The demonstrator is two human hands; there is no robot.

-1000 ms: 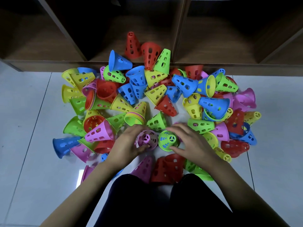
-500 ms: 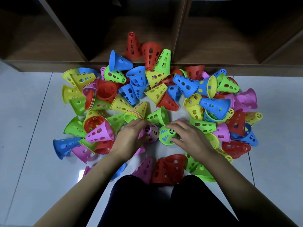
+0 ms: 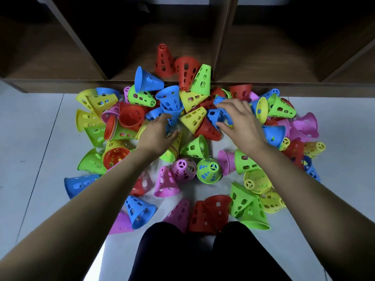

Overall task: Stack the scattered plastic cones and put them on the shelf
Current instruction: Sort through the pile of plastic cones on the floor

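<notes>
Cones [image 3: 195, 148]: heaped on the floor [image 3: 30, 138] near the shelf [image 3: 221, 47]; 1 red cone [image 3: 163, 57] stands in its middle compartment.
Left hand [image 3: 157, 135]: fingers bent at nested blue cones [image 3: 169, 102]; grip cannot be told.
Right hand [image 3: 241, 122]: fingers apart, straddling a blue cone [image 3: 214, 116].
Risk: lifting either may topple the leaning yellow cone [image 3: 193, 118] between them.
Hidden: contact under both palms; shelf top cut off.

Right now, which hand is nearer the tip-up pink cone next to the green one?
Left. The left hand is just beyond the pink cone and to its left, not touching it. The right hand is farther off to the right, over blue cones.
</notes>
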